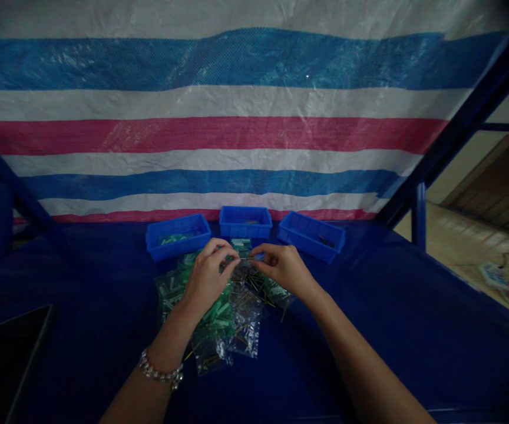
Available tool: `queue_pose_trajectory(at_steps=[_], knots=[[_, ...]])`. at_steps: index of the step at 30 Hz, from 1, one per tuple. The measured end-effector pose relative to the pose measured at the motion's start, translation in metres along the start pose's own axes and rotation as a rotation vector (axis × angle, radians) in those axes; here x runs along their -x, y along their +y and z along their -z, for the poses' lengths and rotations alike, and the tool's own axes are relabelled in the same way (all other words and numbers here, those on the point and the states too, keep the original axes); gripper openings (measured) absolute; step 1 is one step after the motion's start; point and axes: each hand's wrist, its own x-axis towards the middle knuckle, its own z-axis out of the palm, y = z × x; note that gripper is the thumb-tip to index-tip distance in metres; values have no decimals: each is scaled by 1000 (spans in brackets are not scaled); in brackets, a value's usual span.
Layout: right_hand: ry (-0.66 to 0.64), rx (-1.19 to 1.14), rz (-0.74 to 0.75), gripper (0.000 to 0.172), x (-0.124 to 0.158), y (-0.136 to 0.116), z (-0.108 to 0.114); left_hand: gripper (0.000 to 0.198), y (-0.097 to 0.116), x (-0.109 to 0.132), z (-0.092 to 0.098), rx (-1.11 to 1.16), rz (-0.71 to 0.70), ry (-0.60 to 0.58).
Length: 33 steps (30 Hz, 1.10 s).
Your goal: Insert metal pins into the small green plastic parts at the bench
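My left hand [212, 271] and my right hand [284, 265] meet over a pile of small parts, each pinching one end of a thin metal rod [246, 258]. The rod lies level between the fingertips; its exact kind is too small to make out. Beneath the hands are clear plastic bags [212, 353], some with thin brass-coloured rods inside. Green plastic pieces [220, 309] lie heaped by my left wrist. Loose dark and brass-coloured rods [258, 282] are scattered below my right fingers. My left wrist wears a beaded bracelet [159, 371].
Three blue bins stand behind the pile: a left bin [178, 235] with pale green pieces, a middle bin [245, 222], and a right bin [311, 235] with small dark parts. A dark-screened device [9, 365] lies at left on the blue table [413, 330]. A striped tarp [219, 135] hangs behind.
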Motion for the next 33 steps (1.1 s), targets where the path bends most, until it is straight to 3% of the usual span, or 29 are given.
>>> queue_pose_trajectory(at_steps=[33], knots=[[-32, 164, -33, 15, 1, 3, -1, 6, -2, 1, -1, -10, 46, -61]])
